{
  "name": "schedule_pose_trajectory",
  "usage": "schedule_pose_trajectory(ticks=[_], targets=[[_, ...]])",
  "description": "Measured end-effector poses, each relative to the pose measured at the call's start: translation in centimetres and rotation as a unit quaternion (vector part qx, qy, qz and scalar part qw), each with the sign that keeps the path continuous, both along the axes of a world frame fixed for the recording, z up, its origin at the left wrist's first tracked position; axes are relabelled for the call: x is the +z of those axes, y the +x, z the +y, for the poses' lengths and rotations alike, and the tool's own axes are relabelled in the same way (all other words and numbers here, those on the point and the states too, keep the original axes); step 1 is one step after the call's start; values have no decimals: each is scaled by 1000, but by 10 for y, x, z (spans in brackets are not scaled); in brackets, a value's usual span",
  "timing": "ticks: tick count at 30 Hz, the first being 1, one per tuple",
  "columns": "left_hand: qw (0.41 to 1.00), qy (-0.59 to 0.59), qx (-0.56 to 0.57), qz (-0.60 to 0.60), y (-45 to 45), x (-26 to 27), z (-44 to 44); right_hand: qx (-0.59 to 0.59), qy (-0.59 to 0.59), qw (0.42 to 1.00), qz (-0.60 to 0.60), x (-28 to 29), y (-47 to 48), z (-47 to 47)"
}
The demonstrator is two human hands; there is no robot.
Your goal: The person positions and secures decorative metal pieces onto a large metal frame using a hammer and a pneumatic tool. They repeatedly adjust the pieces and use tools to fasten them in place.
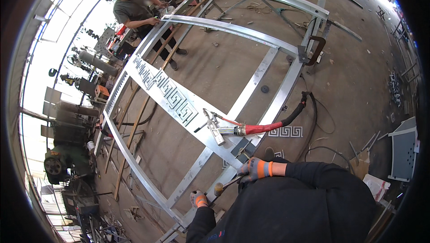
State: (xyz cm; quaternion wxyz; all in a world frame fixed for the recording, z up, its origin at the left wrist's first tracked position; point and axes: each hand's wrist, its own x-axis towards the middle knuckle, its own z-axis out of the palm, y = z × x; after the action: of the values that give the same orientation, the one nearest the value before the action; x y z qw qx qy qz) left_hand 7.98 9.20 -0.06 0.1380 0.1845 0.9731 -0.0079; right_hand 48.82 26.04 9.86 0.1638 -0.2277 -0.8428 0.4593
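Note:
My right hand [257, 168], in a grey and orange glove, is closed on the handle of a hammer [219, 188] with a yellowish head, beside the frame's near corner plate. My left hand [198, 198], gloved alike, lies with curled fingers at the near bar of a large welded metal frame [191, 172]; whether it grips anything is unclear. Across the frame lies a long metal panel [158, 97] with cut-out meander patterns [178, 100]. A torch-like tool [215, 128] with a red-sleeved cable [265, 128] rests on the panel's near end.
A co-worker [134, 11] stands at the far left side, hands at the frame. A measuring tape [242, 35] runs along a crossbar. A C-clamp [315, 51] sits at the right side. Dark cable [314, 118] and a meander-cut strip [285, 131] lie on the floor. Machinery [67, 162] stands left.

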Motion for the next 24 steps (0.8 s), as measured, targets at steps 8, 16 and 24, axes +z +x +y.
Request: schedule_pose_trajectory(ticks=[8, 16, 24], targets=[[999, -19, 23, -12, 11, 17, 8, -1, 11, 1000, -4, 0, 0, -1], [1000, -4, 18, -11, 4, 8, 4, -9, 11, 1000, 20, 3, 0, 0], [1000, -10, 15, -16, 1, 3, 4, -2, -2, 1000, -6, 10, 0, 1]])
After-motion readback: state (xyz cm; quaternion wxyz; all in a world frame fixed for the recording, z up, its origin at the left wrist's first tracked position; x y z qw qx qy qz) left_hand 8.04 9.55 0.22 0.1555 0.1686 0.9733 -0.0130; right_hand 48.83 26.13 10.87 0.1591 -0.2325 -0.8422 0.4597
